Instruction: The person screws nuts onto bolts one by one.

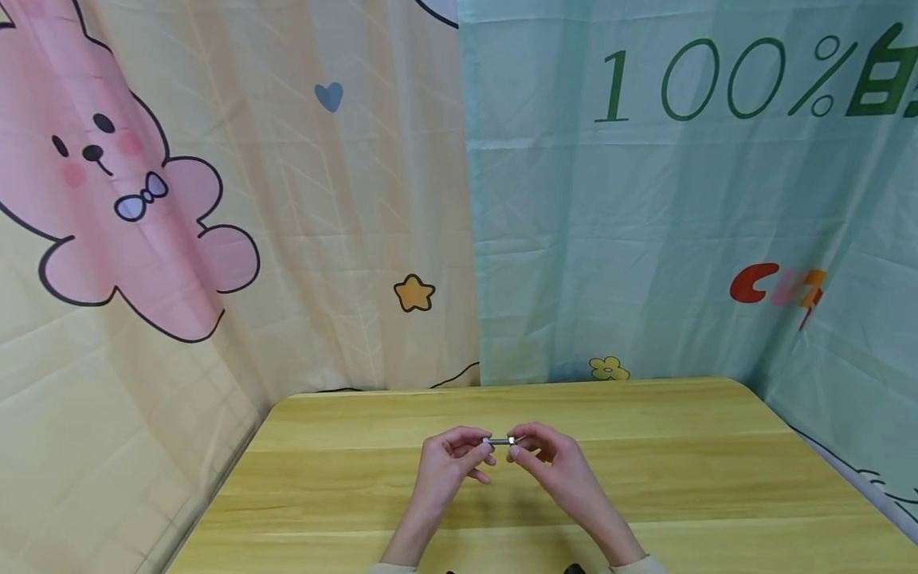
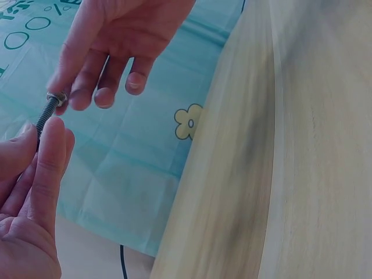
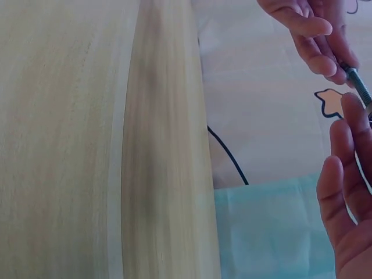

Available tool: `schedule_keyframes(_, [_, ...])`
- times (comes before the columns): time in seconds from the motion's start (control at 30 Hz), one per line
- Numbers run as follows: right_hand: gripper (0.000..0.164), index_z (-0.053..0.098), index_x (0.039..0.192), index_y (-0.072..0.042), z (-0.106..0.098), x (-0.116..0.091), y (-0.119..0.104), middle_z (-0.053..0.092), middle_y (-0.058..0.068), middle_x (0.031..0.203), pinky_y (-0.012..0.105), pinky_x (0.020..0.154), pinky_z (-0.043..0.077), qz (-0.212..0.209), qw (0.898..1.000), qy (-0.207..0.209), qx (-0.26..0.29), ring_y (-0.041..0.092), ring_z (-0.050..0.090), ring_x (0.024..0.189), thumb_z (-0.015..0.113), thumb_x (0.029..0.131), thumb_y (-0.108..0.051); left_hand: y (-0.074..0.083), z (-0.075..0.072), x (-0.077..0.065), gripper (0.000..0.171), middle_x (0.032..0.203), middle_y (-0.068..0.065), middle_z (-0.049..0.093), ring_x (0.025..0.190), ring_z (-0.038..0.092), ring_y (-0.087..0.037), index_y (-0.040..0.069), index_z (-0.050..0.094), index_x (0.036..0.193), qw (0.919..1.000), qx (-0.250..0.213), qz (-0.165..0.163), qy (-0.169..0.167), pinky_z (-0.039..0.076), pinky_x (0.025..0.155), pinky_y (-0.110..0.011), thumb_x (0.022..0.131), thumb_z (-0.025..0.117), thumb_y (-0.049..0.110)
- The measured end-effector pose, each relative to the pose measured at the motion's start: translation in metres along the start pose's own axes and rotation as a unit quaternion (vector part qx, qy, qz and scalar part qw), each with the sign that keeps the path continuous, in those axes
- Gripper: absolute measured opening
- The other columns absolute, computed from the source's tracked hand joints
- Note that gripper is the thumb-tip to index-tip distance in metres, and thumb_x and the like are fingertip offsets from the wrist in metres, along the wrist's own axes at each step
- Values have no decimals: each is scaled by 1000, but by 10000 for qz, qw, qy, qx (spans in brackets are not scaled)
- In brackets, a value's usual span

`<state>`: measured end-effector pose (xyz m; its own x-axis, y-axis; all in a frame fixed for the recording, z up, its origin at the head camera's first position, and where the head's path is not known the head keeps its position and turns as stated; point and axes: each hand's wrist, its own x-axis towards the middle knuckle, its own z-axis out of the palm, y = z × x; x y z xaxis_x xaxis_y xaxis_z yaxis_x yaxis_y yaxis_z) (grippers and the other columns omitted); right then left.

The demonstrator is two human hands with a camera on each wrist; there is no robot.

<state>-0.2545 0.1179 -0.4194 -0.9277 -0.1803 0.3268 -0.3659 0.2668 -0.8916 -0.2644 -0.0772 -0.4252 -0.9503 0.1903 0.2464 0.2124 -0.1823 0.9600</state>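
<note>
Clock directions per the head view, unless marked otherwise. Location of bolt [image 1: 498,442]: above the wooden tabletop [image 1: 344,478], between left hand [image 1: 445,470] and right hand [image 1: 558,464], in contact with the left. Direction of shank [image 2: 45,113] from left fingertips: 3 o'clock. Direction from right fingertips: 9 o'clock. Nearer hand at the bolt head [image 3: 347,66]: left. Nearer hand at the nut [image 1: 512,441]: right, in contact.

State of left thumb and index: narrow, pinching the bolt near its head. State of right thumb and index: narrow, pinching the nut. State of the other right fingers, left wrist view: loosely extended, clear of the bolt.

Long axis of bolt: near level, along the 9-to-3 line. Pointing: head toward 9, nut-bearing end toward 3. In the left wrist view: nut-bearing end toward 1 o'clock. In the right wrist view: head toward 11 o'clock. Governing relation, as judged: alignment of nut with shank. Depth of thread engagement: cannot tell.
</note>
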Motion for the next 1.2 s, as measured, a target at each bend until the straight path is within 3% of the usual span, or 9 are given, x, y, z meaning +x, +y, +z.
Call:
schedule_keyframes(0.27, [43, 72, 89, -9, -1, 0, -1, 68, 1, 75, 31, 60, 52, 486, 9986, -79, -188, 20, 62, 74, 53, 100, -45, 1, 1, 0, 19, 90, -18, 70, 74, 69, -19, -10, 68, 104, 10000, 26, -19, 20, 62, 59, -33, 88, 72, 0])
schedule_keyframes(0.43, [24, 69, 111, -15, 0, 0, -1, 68, 0, 101, 32, 70, 55, 279, 9996, 35, -95, 18, 62, 88, 64, 97, -34, 1, 0, 0, 18, 86, -15, 71, 72, 69, -18, -10, 68, 104, 10000, 14, 7, 57, 61, 58, -32, 88, 71, -2])
schedule_keyframes(0.57, [31, 63, 120, -19, -1, 0, -1, 66, 2, 114, 30, 76, 56, -74, 10000, -39, 16, 19, 63, 96, 73, 91, -20, 1, -1, 0, 18, 87, -17, 71, 73, 69, -18, -11, 67, 104, 10000, 16, 34, 73, 61, 58, -32, 88, 70, -3])
schedule_keyframes(0.97, [20, 63, 111, -11, -1, 1, 1, 70, 7, 96, 33, 68, 58, -156, 9991, -271, 269, 22, 69, 80, 70, 93, -14, 1, 0, 1, 17, 93, -22, 69, 75, 69, -20, -9, 68, 105, 10000, -10, -62, 59, 62, 60, -32, 89, 69, -3])
schedule_keyframes(1.2, [27, 68, 103, -7, -1, 0, 1, 71, 6, 86, 39, 65, 58, 221, 9995, -194, 126, 22, 68, 76, 62, 98, -33, 4, 1, -2, 19, 93, -21, 69, 77, 69, -21, -9, 68, 104, 9999, -65, -118, 33, 61, 60, -31, 89, 72, 2])
